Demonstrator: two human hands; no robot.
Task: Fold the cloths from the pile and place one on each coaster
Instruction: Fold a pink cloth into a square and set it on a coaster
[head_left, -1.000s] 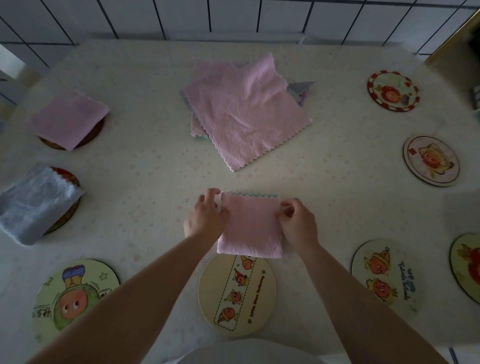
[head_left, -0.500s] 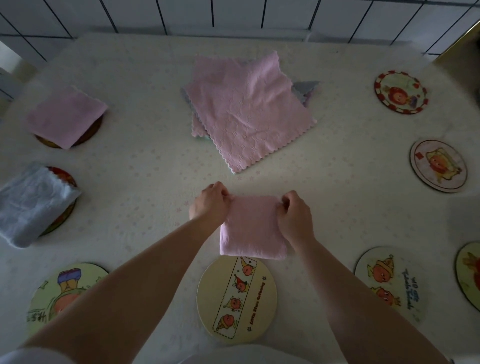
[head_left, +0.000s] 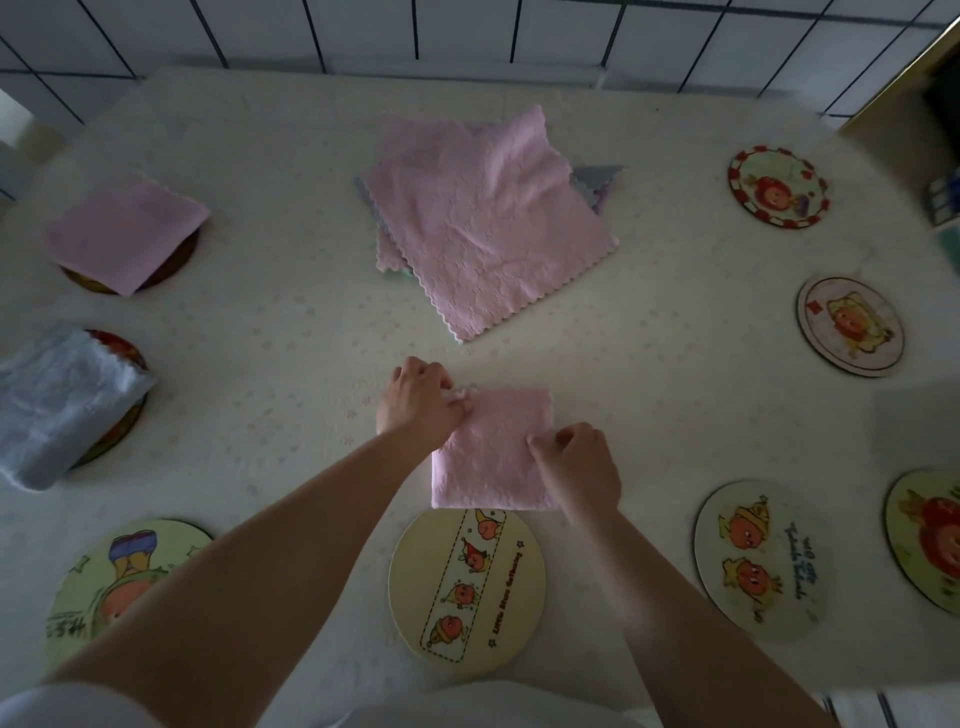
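Near the front edge of the table (head_left: 649, 395), about midway along it, lies the folded pink cloth (head_left: 493, 452), its near edge just touching the yellow coaster (head_left: 467, 587) below it. The left hand (head_left: 421, 408) pinches the cloth's far left corner, fingers curled on the fabric. The right hand (head_left: 579, 470) rests on the right side with fingers curled; it seems to pinch the edge there, though the grip itself is hidden under the knuckles.

The cloth looks light, soft and limp, with a fluffy weave; it will likely sag and fall open if lifted by one corner. Holding it at two opposite edges, or sliding it flat, should keep the fold together. Fragility seems no concern, and it is unlikely to slip.

Toward the far edge, at the middle, sits the pile (head_left: 483, 223), a pink cloth on top with grey and green edges showing beneath. Along the left edge, a folded pink cloth (head_left: 124, 234) and a grey cloth (head_left: 62, 405) each cover a coaster. At the front left corner a green coaster (head_left: 119, 582) lies bare. Along the right side further coasters lie bare, among them a red-rimmed one (head_left: 776, 186) near the far right corner.
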